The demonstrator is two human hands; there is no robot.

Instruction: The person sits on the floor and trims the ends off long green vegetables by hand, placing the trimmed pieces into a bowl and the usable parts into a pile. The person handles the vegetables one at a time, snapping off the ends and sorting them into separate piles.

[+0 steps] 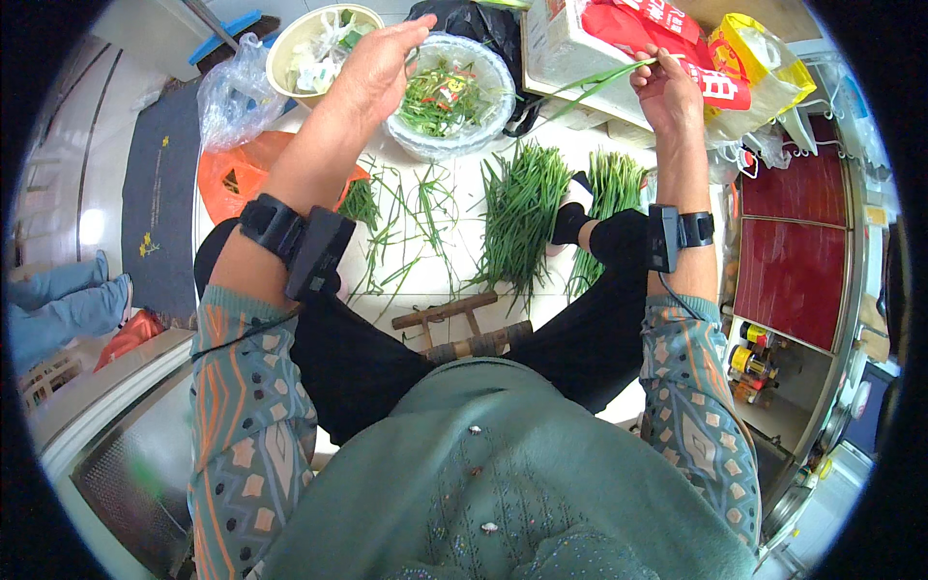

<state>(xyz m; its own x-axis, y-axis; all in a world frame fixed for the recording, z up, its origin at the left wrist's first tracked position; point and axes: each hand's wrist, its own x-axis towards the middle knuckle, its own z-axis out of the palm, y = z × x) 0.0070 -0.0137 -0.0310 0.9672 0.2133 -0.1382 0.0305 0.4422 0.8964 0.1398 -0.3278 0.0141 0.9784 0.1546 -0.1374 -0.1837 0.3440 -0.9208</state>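
My right hand [670, 94] pinches a few garlic chive stalks [598, 81] by their pale ends, in front of a foam box. Their green leaves hang out to the left. My left hand [377, 69] is held out at the edge of a lined waste bin [420, 148], fingers stretched and thumb apart. No clear object shows in it. Green trimmings [438, 109] and some red scraps lie inside the bin. Below, a large heap of garlic chives [525, 210] lies on the floor. A second bunch [612, 181] is to its right, beyond my foot.
Loose chive leaves [413, 217] litter the white tiles beside an orange plastic bag [239, 163]. A cream bucket [279, 61] stands behind my left arm. The white foam box [558, 54] carries red and yellow bags. A small wooden stool [442, 312] lies between my legs. Another person's legs [69, 297] show left.
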